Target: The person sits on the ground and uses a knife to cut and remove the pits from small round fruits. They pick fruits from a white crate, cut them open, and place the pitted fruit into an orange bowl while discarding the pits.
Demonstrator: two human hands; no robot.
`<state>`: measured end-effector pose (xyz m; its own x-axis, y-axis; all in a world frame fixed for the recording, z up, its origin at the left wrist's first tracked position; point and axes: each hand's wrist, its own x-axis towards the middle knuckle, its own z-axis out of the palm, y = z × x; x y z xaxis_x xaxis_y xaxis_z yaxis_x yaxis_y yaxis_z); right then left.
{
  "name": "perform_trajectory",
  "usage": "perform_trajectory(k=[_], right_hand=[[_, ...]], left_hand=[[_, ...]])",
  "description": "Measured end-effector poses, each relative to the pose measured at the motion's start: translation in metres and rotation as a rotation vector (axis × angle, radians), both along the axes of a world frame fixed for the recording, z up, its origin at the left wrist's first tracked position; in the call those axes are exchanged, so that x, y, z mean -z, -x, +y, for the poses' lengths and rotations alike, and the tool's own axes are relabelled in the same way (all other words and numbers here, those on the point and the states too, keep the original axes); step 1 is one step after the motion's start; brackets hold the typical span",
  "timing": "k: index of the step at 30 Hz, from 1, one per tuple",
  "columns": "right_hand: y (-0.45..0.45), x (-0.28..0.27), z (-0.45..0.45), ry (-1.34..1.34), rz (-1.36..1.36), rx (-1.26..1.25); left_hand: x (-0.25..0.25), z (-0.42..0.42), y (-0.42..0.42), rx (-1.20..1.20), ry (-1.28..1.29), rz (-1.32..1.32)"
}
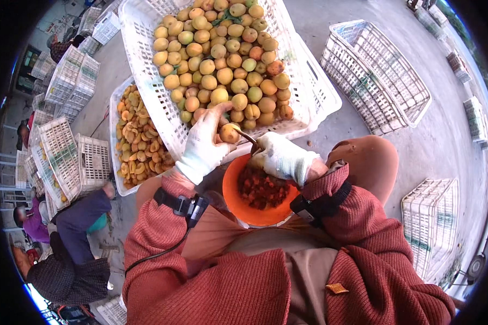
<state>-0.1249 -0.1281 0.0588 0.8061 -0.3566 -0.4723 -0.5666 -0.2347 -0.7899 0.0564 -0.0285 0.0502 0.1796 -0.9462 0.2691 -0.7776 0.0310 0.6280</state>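
In a white cut-finger glove, my left hand (205,140) grips a yellow apricot (229,133) at the near edge of a tilted white plastic crate (146,69). That crate holds many whole apricots (223,75), with a few green leaves among them. My right hand (280,156), also gloved, is closed around a thin, dark-handled tool (246,136) whose tip meets the apricot's right side. An orange bucket (232,178) stands between my knees, below my right hand, with dark red-brown pieces (260,189) inside, probably apricot stones.
Left of the big crate, a white crate (114,122) holds halved apricots (136,138). White crates (374,77) stand on the concrete floor to the right, another (429,223) nearer me. Stacked crates (71,77) line the left side, where other people (71,248) sit.
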Motion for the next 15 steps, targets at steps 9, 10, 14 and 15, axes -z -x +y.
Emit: perform_trajectory(k=[9,10,14,15], right_hand=[[-0.017,0.041,0.031,-0.028,-0.493,0.186],[-0.018,0.044,0.032,-0.015,-0.530,0.190],[-0.023,0.070,0.040,0.125,-0.606,0.312],[-0.026,0.072,0.042,0.146,-0.593,0.320]], left_hand=[[0.039,0.007,0.006,-0.115,0.184,1.327],[0.039,0.008,0.011,-0.139,0.181,1.402],[0.026,0.008,0.036,-0.194,0.096,1.551],[0.026,0.009,0.041,-0.193,0.081,1.573]])
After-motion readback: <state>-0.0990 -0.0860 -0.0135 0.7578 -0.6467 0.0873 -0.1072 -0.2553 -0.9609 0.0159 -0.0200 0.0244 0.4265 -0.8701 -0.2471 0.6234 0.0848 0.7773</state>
